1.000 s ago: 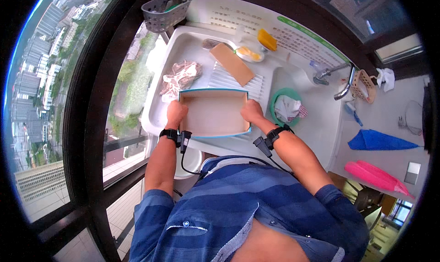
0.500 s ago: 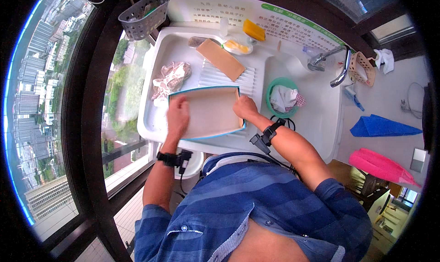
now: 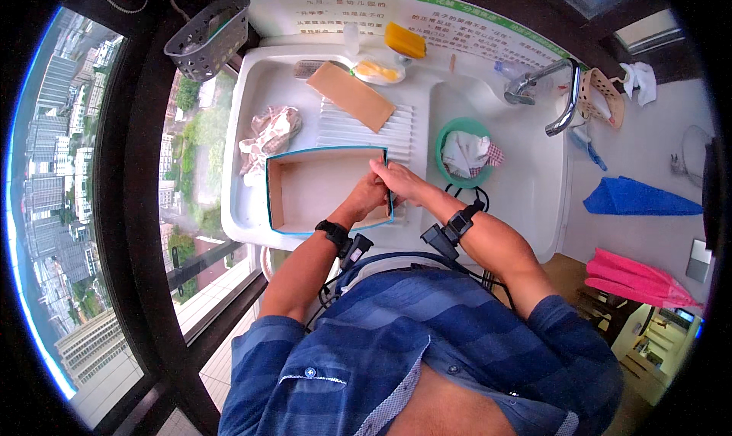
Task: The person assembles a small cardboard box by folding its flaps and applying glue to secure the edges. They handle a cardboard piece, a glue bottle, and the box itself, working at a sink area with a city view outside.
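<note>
A shallow open cardboard box with blue edges and a plain greyish-brown inside lies at the front of the white sink unit. Both hands meet at its right wall. My left hand reaches across the inside, its fingers closed at that wall and partly covered by the other hand. From the outer side, my right hand grips the same wall, with fingers over the top edge. Behind the box, a flat brown cardboard piece lies slanted across the ribbed drainboard.
A crumpled cloth lies left on the white sink unit. Right of the box, a green basin holds cloths. A yellow sponge and a soap dish sit at the back. The tap curves over the right side.
My left hand has moved from the box's left wall across to its right wall, beside my right hand. The right hand has shifted slightly along the wall.
</note>
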`<state>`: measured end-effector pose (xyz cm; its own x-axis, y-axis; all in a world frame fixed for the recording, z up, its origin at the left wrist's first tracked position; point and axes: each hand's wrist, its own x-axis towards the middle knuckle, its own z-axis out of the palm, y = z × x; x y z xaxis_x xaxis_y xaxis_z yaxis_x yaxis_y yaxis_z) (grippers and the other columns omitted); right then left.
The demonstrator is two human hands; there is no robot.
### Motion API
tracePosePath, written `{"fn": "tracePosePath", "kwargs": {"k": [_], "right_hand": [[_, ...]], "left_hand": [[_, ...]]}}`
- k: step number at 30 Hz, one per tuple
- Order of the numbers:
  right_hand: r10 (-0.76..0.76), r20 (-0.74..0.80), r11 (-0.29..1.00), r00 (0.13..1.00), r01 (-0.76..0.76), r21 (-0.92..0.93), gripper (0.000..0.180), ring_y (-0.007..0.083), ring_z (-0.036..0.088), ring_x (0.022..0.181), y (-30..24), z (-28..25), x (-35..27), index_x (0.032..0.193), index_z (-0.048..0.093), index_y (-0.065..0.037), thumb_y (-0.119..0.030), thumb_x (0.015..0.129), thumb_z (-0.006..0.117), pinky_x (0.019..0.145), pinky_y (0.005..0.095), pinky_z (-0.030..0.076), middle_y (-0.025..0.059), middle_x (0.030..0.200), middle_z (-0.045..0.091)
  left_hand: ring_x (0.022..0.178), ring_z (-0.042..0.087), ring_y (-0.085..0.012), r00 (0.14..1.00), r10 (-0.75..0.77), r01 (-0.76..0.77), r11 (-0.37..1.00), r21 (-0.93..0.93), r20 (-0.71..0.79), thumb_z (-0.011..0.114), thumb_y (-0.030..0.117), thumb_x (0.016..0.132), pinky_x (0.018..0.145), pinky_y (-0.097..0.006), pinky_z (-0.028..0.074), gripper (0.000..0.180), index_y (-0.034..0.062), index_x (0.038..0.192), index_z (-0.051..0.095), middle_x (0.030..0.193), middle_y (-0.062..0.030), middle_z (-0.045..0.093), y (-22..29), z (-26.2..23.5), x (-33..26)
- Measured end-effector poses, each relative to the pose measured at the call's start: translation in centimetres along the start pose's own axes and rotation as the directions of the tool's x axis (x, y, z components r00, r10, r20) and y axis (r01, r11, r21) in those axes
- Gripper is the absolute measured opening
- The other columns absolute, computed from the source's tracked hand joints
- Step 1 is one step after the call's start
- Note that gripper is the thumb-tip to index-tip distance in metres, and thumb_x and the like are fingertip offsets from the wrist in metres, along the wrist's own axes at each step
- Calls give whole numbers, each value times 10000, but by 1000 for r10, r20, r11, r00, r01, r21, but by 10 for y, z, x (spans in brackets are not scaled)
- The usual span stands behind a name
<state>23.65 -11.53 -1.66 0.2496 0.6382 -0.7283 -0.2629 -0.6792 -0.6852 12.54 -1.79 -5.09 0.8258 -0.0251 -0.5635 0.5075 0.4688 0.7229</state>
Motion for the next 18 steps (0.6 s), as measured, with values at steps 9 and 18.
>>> {"fn": "tracePosePath", "kwargs": {"k": [9, 18], "right_hand": [[-87, -32, 992, 996, 89, 90, 621, 212, 594, 877, -24, 9, -20, 1020, 595, -12, -605, 966, 418, 705, 414, 502, 117, 962, 627], [7, 112, 837, 994, -67, 542, 512, 252, 573, 1113, 23, -16, -16, 1324, 506, -143, -525, 997, 410, 849, 503, 509, 94, 1276, 556]], "left_hand": [[780, 568, -143, 987, 159, -157, 965, 210, 5, 469, 37, 931, 628, -296, 475, 310, 32, 1239, 497, 912, -54, 601, -5, -4, 6], [1190, 566, -226, 995, 95, -91, 993, -69, 44, 518, -45, 863, 897, -379, 522, 661, 135, 1463, 308, 1327, -86, 534, 0, 3, -3]]}}
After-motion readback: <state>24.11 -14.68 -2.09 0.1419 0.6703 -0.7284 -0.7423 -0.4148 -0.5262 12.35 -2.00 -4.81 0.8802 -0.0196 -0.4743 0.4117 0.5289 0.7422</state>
